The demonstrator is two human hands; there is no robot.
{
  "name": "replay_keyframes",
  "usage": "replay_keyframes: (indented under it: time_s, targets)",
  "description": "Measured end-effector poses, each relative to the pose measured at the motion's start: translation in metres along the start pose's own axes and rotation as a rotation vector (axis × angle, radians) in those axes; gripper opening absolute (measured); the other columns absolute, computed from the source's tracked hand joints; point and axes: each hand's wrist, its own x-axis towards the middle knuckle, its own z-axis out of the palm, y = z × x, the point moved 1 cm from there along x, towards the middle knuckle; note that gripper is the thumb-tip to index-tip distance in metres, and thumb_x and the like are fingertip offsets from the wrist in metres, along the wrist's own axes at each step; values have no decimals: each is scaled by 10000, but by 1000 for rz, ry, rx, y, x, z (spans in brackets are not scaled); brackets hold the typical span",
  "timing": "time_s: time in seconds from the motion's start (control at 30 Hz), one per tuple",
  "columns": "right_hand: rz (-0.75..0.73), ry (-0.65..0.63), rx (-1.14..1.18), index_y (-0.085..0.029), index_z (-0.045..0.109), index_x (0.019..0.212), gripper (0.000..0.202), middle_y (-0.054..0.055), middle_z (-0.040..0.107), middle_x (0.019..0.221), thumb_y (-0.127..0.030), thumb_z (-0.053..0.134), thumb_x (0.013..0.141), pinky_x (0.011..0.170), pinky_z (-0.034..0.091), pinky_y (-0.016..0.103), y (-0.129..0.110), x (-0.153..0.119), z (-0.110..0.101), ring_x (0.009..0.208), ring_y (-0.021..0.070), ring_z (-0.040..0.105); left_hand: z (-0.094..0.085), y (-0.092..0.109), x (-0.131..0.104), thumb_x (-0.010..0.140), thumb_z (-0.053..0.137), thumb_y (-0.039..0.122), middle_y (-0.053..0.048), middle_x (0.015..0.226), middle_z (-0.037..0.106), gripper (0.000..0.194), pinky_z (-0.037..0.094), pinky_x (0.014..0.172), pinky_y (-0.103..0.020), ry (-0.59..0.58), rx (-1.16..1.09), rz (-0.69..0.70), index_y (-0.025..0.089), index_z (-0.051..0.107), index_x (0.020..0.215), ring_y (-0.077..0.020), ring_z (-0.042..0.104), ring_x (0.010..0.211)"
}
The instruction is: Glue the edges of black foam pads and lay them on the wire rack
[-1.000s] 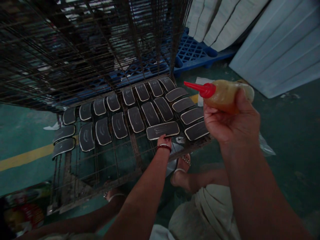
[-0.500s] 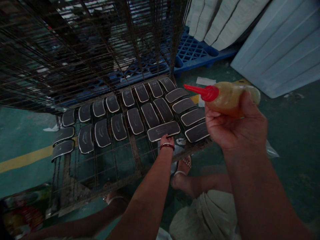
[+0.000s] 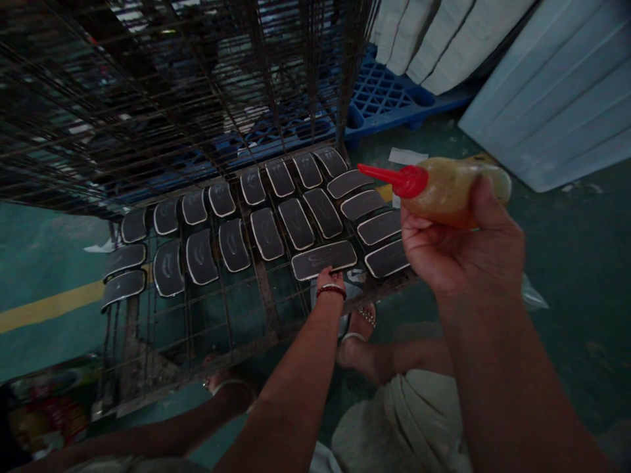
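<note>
My right hand [image 3: 463, 253] is wrapped around a squeeze bottle [image 3: 441, 187] of yellowish-orange liquid. Its red nozzle [image 3: 394, 177] points left, above the rack and apart from the panels. With bracelets at the wrist, my left hand [image 3: 332, 277] grips the near edge of a dark curved panel [image 3: 324, 258] with a pale rim. Part of its fingers is hidden under that panel. Several similar dark panels [image 3: 267, 234] lie in rows on the wire rack [image 3: 246, 305], many with shiny streaks on their faces. The bottle hand overlaps the end of one panel at the right.
Tall wire shelving [image 3: 162, 98] rises behind the rack. A blue plastic pallet [image 3: 384, 92] bearing white stacks [image 3: 458, 39] stands at the back right, beside a pale ribbed panel [image 3: 557, 98]. My sandalled feet are beneath the rack. A printed bag [image 3: 46, 410] lies at lower left.
The bottle and its nozzle have shifted very slightly left in view. My left hand keeps its hold on the same panel, and the view has moved a little.
</note>
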Motion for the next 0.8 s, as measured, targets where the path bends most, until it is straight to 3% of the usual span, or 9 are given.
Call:
replay_keyframes:
  time_s: [0.4, 0.8]
  targets:
    - [14, -44, -3, -218, 652, 985, 160, 14, 689, 1015, -305, 741, 884, 468, 464, 214, -1, 1, -4, 831, 180, 683, 0, 4, 1, 993, 645, 290, -83, 1142, 675, 260, 605, 749, -321, 41, -1, -59, 151, 650, 1212, -171, 677, 903]
    - [31, 82, 6, -190, 650, 1053, 110, 21, 719, 964, -269, 590, 1003, 468, 548, 262, -4, -9, 12, 827, 190, 719, 2, 0, 4, 990, 647, 333, -103, 1220, 659, 327, 608, 821, -380, -5, -74, -31, 160, 634, 1268, -206, 677, 991]
